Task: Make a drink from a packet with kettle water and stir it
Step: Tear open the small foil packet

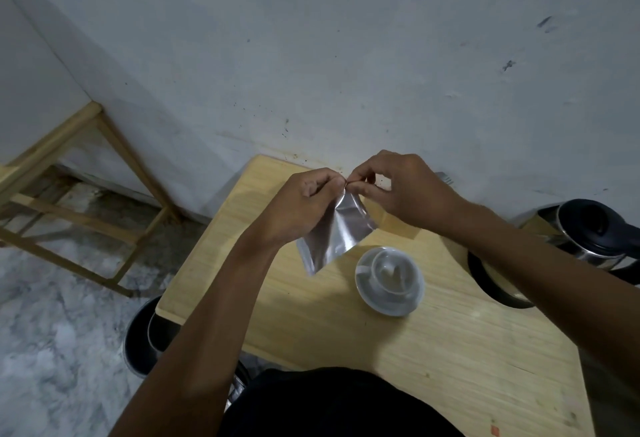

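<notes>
A silver foil packet [335,233] hangs in the air above the wooden table [398,343]. My left hand [300,201] and my right hand [398,187] both pinch its top edge, fingertips almost touching. Below the packet stands a white cup [390,272] on a white saucer [412,305]; whether it holds anything I cannot tell. A steel kettle with a black lid [595,232] stands at the table's right edge. A round black kettle base [491,284] lies left of it, partly hidden by my right forearm.
The table's far edge touches a grey-white wall [346,55]. A dark round bin [142,339] stands on the marbled floor below the table's left corner. A wooden frame stand [83,173] is at the left. A small metal object [445,178] lies behind my right hand.
</notes>
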Demonstrator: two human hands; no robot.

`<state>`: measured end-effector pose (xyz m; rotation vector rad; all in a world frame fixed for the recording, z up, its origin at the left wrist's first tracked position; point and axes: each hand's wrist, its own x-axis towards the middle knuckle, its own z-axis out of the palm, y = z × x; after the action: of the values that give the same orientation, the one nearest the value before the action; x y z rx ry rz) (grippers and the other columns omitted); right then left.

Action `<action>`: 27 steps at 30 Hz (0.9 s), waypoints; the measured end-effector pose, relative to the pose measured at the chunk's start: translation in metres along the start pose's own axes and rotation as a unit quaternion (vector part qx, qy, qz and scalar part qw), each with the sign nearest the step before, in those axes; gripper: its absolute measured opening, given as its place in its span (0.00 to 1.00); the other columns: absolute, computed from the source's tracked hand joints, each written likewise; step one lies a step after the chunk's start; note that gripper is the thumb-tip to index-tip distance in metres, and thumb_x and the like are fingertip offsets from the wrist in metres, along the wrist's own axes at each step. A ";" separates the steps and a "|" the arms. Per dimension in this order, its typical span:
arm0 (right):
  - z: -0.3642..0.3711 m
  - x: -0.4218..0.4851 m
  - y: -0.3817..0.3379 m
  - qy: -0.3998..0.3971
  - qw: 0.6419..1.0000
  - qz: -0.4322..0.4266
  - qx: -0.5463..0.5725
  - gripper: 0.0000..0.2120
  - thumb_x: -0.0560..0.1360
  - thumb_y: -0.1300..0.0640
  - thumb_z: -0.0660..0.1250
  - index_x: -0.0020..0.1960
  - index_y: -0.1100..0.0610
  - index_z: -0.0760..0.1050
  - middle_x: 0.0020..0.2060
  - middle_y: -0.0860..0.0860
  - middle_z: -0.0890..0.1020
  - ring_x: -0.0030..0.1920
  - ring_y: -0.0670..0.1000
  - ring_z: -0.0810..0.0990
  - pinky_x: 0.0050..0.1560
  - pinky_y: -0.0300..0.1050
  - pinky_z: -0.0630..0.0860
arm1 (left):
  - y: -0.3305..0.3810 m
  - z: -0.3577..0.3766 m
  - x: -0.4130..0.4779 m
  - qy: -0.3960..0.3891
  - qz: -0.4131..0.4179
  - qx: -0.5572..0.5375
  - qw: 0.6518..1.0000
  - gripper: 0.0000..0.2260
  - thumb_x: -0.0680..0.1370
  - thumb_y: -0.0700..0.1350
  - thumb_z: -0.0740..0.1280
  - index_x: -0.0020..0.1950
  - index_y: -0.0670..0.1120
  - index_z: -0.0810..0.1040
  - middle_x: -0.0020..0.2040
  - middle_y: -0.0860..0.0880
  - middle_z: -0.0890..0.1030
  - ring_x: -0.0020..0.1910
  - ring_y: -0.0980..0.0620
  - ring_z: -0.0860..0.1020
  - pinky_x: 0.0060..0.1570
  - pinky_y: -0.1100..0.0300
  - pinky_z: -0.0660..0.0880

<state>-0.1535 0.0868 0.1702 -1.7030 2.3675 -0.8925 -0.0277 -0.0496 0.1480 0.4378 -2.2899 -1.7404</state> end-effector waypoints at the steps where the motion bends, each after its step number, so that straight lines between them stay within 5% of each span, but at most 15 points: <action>1: -0.003 0.002 -0.001 -0.012 0.999 0.025 0.029 0.05 0.74 0.54 0.73 0.47 0.55 0.83 0.37 0.43 0.81 0.41 0.45 0.78 0.48 0.38 0.75 | 0.001 -0.001 0.000 -0.001 0.009 0.014 1.000 0.12 0.81 0.44 0.60 0.40 0.48 0.78 0.31 0.55 0.74 0.31 0.63 0.70 0.34 0.74 0.66; 3: -0.009 0.005 -0.004 -0.036 0.997 0.040 0.054 0.05 0.72 0.55 0.74 0.46 0.56 0.84 0.35 0.40 0.80 0.40 0.43 0.78 0.42 0.28 0.69 | 0.002 -0.003 -0.001 -0.002 0.016 0.036 0.999 0.12 0.80 0.45 0.60 0.39 0.51 0.78 0.30 0.57 0.75 0.30 0.64 0.72 0.33 0.76 0.67; 6: -0.008 0.006 -0.001 -0.038 0.999 0.022 0.026 0.04 0.73 0.54 0.74 0.45 0.54 0.84 0.32 0.37 0.78 0.36 0.39 0.76 0.39 0.28 0.68 | 0.001 -0.001 -0.001 0.010 0.025 0.049 0.998 0.11 0.80 0.45 0.60 0.43 0.47 0.80 0.32 0.51 0.77 0.30 0.61 0.73 0.33 0.74 0.68; 10: 0.011 -0.001 0.003 0.063 0.990 -0.108 -0.061 0.04 0.74 0.59 0.71 0.44 0.60 0.82 0.35 0.48 0.81 0.38 0.49 0.77 0.49 0.47 0.77 | 0.001 0.006 -0.002 0.043 -0.018 -0.013 0.999 0.12 0.80 0.45 0.60 0.42 0.41 0.78 0.29 0.52 0.75 0.27 0.62 0.71 0.31 0.73 0.67; 13: 0.022 -0.007 0.013 0.123 0.966 -0.188 -0.125 0.04 0.75 0.65 0.69 0.44 0.66 0.81 0.38 0.56 0.82 0.38 0.56 0.79 0.62 0.52 0.74 | 0.001 0.011 -0.002 0.036 -0.059 -0.061 0.996 0.12 0.80 0.47 0.61 0.41 0.45 0.80 0.35 0.54 0.78 0.34 0.63 0.73 0.39 0.70 0.70; 15: 0.025 -0.009 0.017 0.145 0.962 -0.186 -0.135 0.05 0.77 0.64 0.68 0.45 0.65 0.81 0.39 0.56 0.83 0.39 0.57 0.79 0.64 0.51 0.73 | -0.001 0.012 -0.002 0.026 -0.078 -0.087 0.993 0.12 0.80 0.48 0.61 0.42 0.47 0.81 0.39 0.54 0.80 0.40 0.60 0.75 0.46 0.65 0.71; 19: 0.030 -0.010 0.019 0.150 0.970 -0.148 -0.120 0.08 0.79 0.59 0.66 0.46 0.62 0.81 0.41 0.54 0.83 0.42 0.55 0.79 0.64 0.48 0.71 | 0.000 0.009 -0.004 -0.003 -0.101 -0.080 0.992 0.12 0.80 0.49 0.61 0.39 0.49 0.79 0.37 0.55 0.77 0.38 0.59 0.73 0.43 0.64 0.69; 23: 0.034 -0.010 0.018 0.148 0.974 -0.135 -0.109 0.07 0.77 0.60 0.66 0.45 0.62 0.80 0.40 0.54 0.83 0.41 0.56 0.78 0.62 0.43 0.69 | -0.002 0.004 -0.005 -0.003 -0.049 -0.036 0.998 0.15 0.80 0.47 0.61 0.43 0.37 0.78 0.35 0.47 0.76 0.35 0.56 0.71 0.35 0.69 0.68; 27: 0.040 -0.009 0.016 0.181 0.969 -0.138 -0.100 0.08 0.78 0.63 0.63 0.44 0.63 0.79 0.39 0.54 0.82 0.42 0.51 0.75 0.66 0.41 0.66 | -0.007 0.008 -0.005 0.027 -0.048 -0.084 0.995 0.14 0.80 0.45 0.62 0.35 0.49 0.78 0.33 0.51 0.75 0.32 0.60 0.71 0.34 0.73 0.68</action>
<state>-0.1478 0.0820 0.1270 -2.1535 2.5580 -1.1243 -0.0253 -0.0418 0.1392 0.5624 -2.0963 -1.9231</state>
